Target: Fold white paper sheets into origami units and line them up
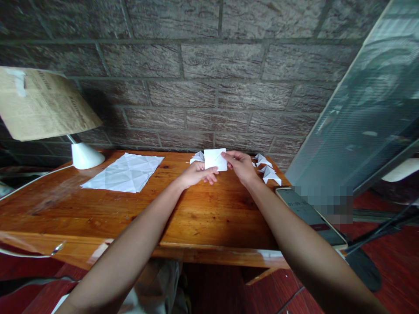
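I hold a small white paper [211,162] between my two hands, up at the far side of the bench [216,218], with its flat face toward me. My left grip [200,173] is closed on its lower edge: the thumb lies along the front near the bottom, and the other fingers spread out beneath. My right grip [238,163] is narrow and pinches the same paper by its right side, thumb pressed on the front face. A short slanting line shows on that face, beside my right thumb.

Just beyond my left hand, partly hidden by it and the paper, sits a folded piece [197,157]. To the right of my right hand are more white folded shapes [271,174], pointed and close together.

A large creased sheet [127,172] lies open on the left part of the bench, well apart from my hands. Past it stands a lamp [85,156], its white cord [36,179] running off to the left. A phone [306,211] lies at the right edge, beside my right forearm. A brick wall [222,91] rises behind the bench.
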The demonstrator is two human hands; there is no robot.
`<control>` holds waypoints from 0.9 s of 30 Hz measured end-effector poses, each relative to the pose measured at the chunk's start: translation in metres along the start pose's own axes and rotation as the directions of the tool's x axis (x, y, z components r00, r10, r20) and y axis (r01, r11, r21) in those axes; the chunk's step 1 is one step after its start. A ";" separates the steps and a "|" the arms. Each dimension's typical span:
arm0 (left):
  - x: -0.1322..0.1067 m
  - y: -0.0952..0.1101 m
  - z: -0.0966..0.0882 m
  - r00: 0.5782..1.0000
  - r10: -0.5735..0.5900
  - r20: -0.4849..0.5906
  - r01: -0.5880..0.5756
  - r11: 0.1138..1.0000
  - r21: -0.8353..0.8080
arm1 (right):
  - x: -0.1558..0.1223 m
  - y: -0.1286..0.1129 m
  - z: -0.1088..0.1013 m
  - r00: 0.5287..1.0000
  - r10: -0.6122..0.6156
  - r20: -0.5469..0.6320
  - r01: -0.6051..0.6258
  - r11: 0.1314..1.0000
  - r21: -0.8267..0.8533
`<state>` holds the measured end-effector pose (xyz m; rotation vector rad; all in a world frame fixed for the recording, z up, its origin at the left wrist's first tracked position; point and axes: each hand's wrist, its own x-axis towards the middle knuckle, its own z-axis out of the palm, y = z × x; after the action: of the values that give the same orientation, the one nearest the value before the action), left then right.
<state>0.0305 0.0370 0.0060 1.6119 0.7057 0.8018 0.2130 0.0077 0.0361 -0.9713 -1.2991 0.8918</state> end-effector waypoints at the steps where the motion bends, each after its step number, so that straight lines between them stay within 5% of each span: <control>1: 0.000 -0.001 -0.001 1.000 0.008 -0.003 -0.008 1.000 -0.012 | 0.000 0.000 0.000 1.000 0.007 0.012 -0.007 1.000 0.008; 11: -0.001 -0.003 -0.002 1.000 -0.021 0.013 0.023 0.970 -0.243 | 0.000 -0.001 -0.003 0.996 -0.011 0.086 0.021 0.994 -0.109; 19: 0.008 -0.006 -0.007 0.947 0.075 -0.313 -0.177 0.934 -0.311 | -0.004 -0.002 -0.001 0.992 0.013 0.123 0.015 0.974 -0.225; 27: 0.008 -0.004 -0.009 0.932 0.047 -0.359 -0.153 0.950 -0.273 | -0.001 0.007 -0.004 0.984 0.051 0.170 -0.003 0.962 -0.273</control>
<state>0.0278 0.0488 0.0040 1.2516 0.7132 1.2305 0.2165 0.0087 0.0286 -1.1455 -1.5931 0.8487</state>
